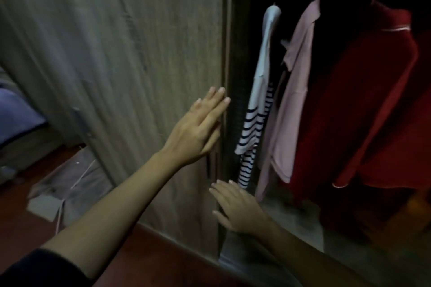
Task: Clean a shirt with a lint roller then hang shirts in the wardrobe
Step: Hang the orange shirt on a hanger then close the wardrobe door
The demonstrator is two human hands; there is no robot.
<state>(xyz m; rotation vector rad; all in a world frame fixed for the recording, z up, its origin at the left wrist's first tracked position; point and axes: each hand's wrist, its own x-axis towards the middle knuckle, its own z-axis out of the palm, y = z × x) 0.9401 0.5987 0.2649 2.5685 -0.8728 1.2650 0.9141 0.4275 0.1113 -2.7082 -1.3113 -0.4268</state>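
The grey wood-grain wardrobe door [116, 53] fills the left and middle of the head view. My left hand [198, 128] lies flat against its right edge, fingers straight and together, holding nothing. Lower down, my right hand [235, 207] rests with spread fingers at the same door edge, also holding nothing. Inside the dark open wardrobe hang a white and navy striped shirt [254, 119], a pale pink shirt [291, 105] and a red shirt [363, 112]. No lint roller is visible.
A bed with a blue cover [16, 119] sits at the far left. Grey fabric or bags [67, 184] lie on the reddish floor [149, 254] beside the door. The wardrobe's floor [300, 223] shows under the hanging shirts.
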